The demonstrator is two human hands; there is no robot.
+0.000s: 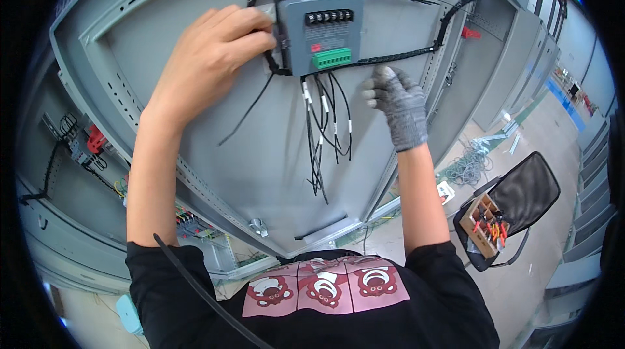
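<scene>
Left hand [218, 46] is bare and up at the left side of the grey module [296, 43], thumb and fingers drawn nearly together right by its edge. Right hand [395, 92] has a grey knit glove [409, 121] on, fingers loosely curled, just under the black wrapped cable bundle [397, 57] to the right of the module. Fingertips are kinda hard to read from this angle, so I can't tell if either hand really has hold of anything.

The module sits up high on the grey cabinet panel [241, 173], with a black terminal strip [330, 17] near its top and a green connector [332, 58] at the bottom. Below it dangles a bunch of loose black wires [311, 134] with white sleeves on them.

Further out on the right, there's a tangle of wire [469, 167] on the floor, and a black mesh chair [528, 186] with a wooden box [474, 225] of orange-handled tools [493, 228] on its seat.
</scene>
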